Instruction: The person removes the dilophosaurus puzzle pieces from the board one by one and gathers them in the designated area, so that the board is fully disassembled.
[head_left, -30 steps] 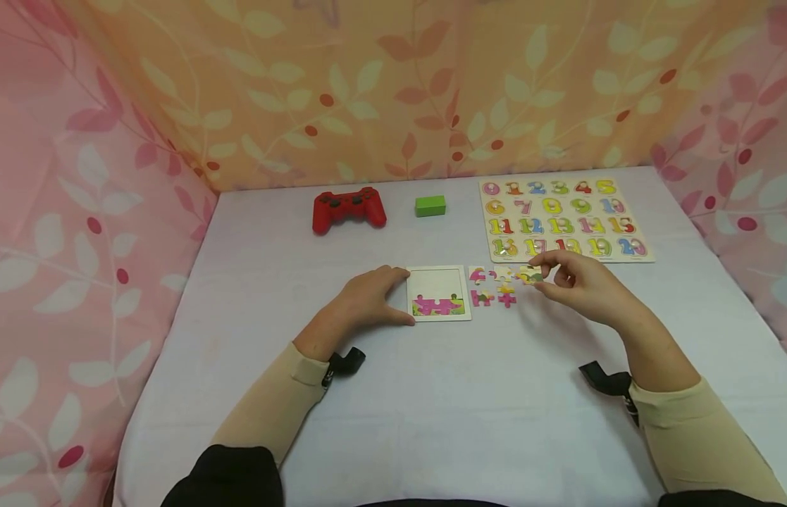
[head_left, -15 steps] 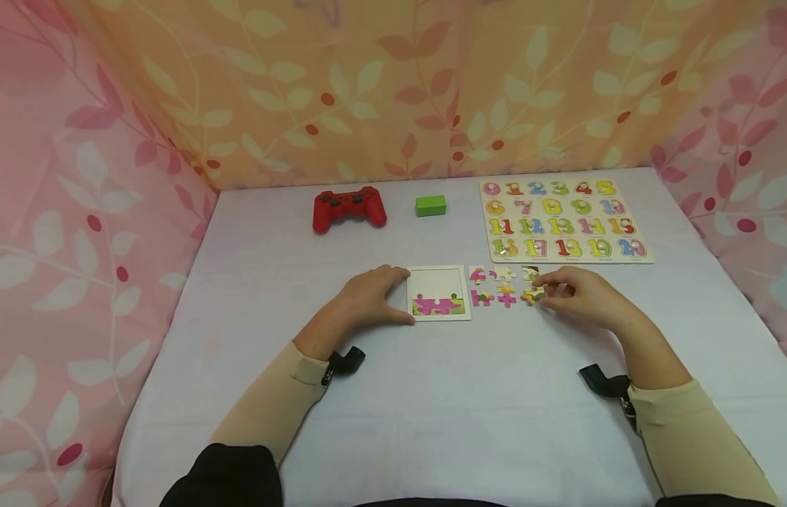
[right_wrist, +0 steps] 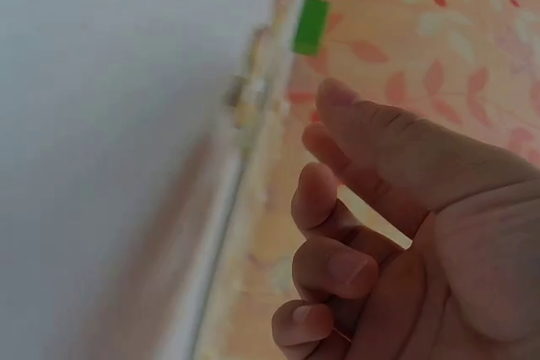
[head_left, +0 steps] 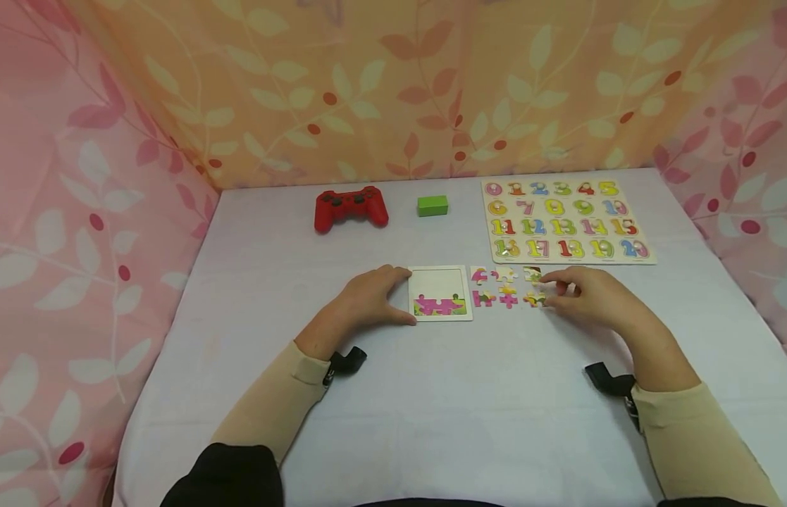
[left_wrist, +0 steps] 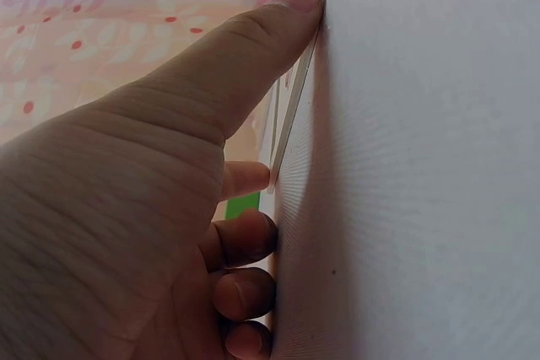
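In the head view a white-rimmed jigsaw puzzle tray [head_left: 439, 283] lies on the cloth, with pink and green pieces filling its lower part. My left hand [head_left: 371, 299] holds the tray's left side, thumb and index finger at its two corners. Loose jigsaw pieces lie in two rows right of the tray, among them a pink cross-shaped piece [head_left: 508, 301] and a yellow-green piece [head_left: 533, 301]. Just right of that piece is my right hand [head_left: 590, 296]. Its thumb and index finger [right_wrist: 337, 94] hold nothing in the right wrist view, with the other fingers loosely curled.
Behind the loose pieces lies a number puzzle board [head_left: 567, 218]. A green block [head_left: 432, 205] and a red game controller [head_left: 351, 209] are farther back. White cloth [head_left: 393, 415] covers the table, and patterned fabric [head_left: 380, 91] stands behind it and at both sides.
My right hand brought a yellow-green jigsaw piece down toward me, laid it in the front row, let go and drew slightly right. The left hand stays on the tray.
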Demonstrator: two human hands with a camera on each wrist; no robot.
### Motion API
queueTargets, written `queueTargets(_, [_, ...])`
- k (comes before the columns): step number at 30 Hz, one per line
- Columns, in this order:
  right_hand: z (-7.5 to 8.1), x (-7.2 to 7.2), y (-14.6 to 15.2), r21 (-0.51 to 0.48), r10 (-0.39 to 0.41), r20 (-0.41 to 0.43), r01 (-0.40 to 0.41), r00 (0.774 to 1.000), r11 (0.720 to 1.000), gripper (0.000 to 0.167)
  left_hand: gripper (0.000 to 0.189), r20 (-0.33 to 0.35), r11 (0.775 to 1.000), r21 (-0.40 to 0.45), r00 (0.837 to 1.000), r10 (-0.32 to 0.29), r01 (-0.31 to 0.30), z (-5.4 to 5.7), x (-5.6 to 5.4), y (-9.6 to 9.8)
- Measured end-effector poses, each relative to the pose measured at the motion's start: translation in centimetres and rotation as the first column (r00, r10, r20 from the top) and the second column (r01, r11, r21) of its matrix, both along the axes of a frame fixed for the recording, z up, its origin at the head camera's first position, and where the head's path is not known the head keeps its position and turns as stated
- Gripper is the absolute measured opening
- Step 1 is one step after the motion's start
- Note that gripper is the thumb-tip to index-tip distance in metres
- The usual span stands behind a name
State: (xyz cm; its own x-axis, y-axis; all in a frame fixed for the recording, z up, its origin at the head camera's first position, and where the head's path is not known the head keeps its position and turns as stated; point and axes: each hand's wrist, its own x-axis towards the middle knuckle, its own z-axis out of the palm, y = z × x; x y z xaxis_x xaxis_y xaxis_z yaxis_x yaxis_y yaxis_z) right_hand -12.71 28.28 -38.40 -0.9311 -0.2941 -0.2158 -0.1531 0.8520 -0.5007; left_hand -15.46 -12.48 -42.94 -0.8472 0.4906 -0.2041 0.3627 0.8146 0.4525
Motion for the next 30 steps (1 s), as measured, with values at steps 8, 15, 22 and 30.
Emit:
queueTargets(8, [6.0, 1.2, 0.4, 0.019, -0.007, -0.194, 0.011, 0.981, 1.000, 0.039, 0.096, -0.002, 1.000, 0.001, 1.000, -0.006, 0.006, -0.1, -0.1, 0.1])
queueTargets(15, [9.2, 2.6, -1.3, -0.071, 0.015, -0.403, -0.047, 0.915, 0.996, 0.031, 0.096, 0.005, 1.000, 0.003, 1.000, -0.006, 0.006, -0.1, -0.1, 0.0])
queueTargets(22, [10.6, 3.5, -5.0, -0.160, 0.045, -0.490, -0.140, 0.871, 0.977, 0.034, 0.096, 0.003, 1.000, 0.008, 1.000, -0.003, 0.003, -0.3, -0.2, -0.1])
queueTargets(30, [9.4, 3.9, -10.1, -0.184, 0.119, -0.487, -0.235, 0.865, 0.954, 0.029, 0.096, -0.004, 1.000, 0.015, 1.000, 0.000, 0.000, -0.4, -0.2, -0.1])
